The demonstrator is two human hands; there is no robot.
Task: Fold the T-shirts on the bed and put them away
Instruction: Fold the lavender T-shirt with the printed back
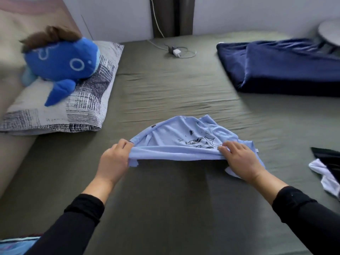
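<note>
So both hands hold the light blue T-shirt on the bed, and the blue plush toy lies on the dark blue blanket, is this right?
Not quite. The head view shows the plush toy on the pillow, not the blanket. The rest holds: left hand and right hand hold the T-shirt on the bed.

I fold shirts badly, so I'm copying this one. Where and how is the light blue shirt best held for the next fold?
Probably the two ends of the near folded edge of the shirt, coming from the near side, as the left hand and right hand do now. That edge runs straight across, so end grips keep it taut.
</note>
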